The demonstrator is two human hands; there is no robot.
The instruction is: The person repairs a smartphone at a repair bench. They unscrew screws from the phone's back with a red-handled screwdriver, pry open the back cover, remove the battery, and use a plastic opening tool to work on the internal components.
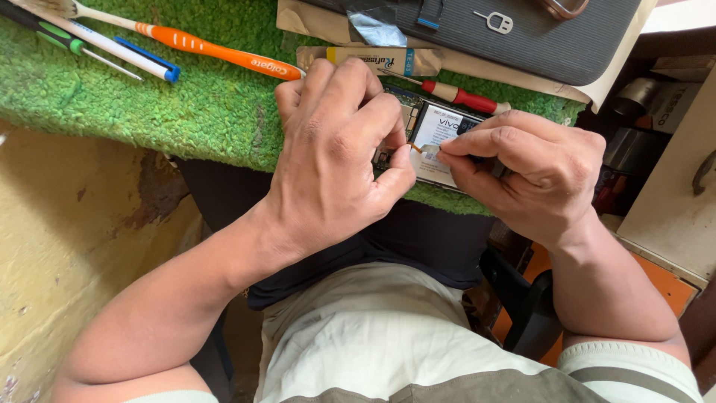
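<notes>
An opened phone [438, 133] with its back cover off lies on the green mat [186, 104] at the table's front edge, its white-labelled battery showing. My left hand [339, 149] curls over the phone's left part and grips it. My right hand [526, 172] presses on the phone's right side, its thumb and fingertip pinching a small orange flex strip [428, 150] on the battery. Both hands hide most of the phone.
An orange-and-white toothbrush [216, 51], a white pen with blue cap [112, 48] and a green-handled screwdriver lie at the back left. A red-handled screwdriver [462, 97] lies behind the phone. A grey case [522, 37] with a SIM pin sits at the back right.
</notes>
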